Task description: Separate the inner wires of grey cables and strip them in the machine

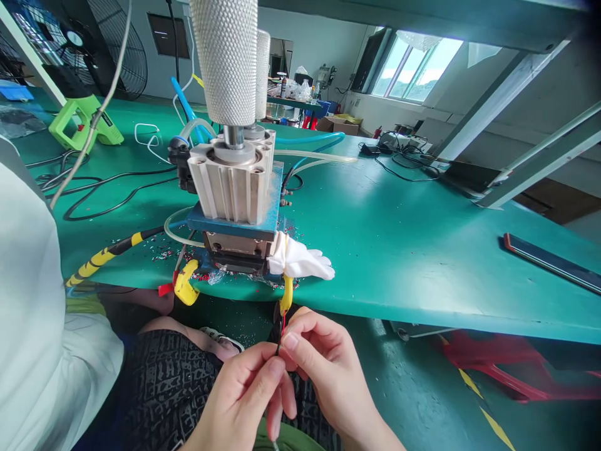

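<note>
Pinching the thin red and black wire [280, 335] with your nearly shut left hand [237, 398] and right hand [328, 366], you hold it close, below the air press [235, 181], to see it well.

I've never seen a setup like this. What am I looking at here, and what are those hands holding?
This picture comes from a camera worn on a person's head, looking down at their own hands. The left hand and right hand pinch a thin red and black wire between them. Ahead, on a green workbench, a silver pneumatic cylinder stands on a blue block, with two knurled grips on top. A white cloth sits at the block's edge, and small scraps lie nearby.
</note>
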{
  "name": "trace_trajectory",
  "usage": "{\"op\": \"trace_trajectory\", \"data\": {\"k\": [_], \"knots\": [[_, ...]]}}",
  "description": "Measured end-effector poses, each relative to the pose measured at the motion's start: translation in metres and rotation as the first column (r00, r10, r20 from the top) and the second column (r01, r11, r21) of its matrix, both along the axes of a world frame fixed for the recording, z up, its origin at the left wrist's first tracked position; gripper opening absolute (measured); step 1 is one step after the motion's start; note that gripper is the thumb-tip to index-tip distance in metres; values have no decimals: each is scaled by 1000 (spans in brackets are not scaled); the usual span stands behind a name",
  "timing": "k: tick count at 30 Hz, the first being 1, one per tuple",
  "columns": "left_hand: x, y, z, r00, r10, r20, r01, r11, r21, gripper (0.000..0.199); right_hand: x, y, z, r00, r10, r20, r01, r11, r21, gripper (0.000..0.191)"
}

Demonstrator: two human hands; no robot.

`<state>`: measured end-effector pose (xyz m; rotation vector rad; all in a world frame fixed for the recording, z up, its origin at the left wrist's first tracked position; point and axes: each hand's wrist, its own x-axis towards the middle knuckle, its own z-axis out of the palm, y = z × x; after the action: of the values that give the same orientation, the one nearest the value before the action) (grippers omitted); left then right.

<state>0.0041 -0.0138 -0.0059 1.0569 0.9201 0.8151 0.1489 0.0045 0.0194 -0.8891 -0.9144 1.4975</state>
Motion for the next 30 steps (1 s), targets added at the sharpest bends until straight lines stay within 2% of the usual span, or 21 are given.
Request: {"op": "trace_trajectory", "data": {"k": [4,8,11,17,23,30], "knots": [[0,-1,-1,1000,-17,11,17,1000,5,46,0,0,0,1000,-15,-12,15,1000,-8,31],[-1,-2,1,996,-84,41,82,995,55,51,-3,-2,-3,984,70,-163,-96,983,-154,35],[-2,-3,3,993,-99,62,97,994,43,52,-4,-3,-6,970,48,-236,-98,975,-202,36],[-3,-3,3,995,-86,54,83,995,49,50,-5,-5,-5,980,8,-197,-31,993,-115,36],[-3,0,3,997,-78,3,77,995,63,51,-4,-5,2,977,110,-182,-115,993,-15,23],[-2,1,1,996,-52,-70,60,991,121,46,-5,-3,6,969,143,-201,-140,990,29,23]]}}
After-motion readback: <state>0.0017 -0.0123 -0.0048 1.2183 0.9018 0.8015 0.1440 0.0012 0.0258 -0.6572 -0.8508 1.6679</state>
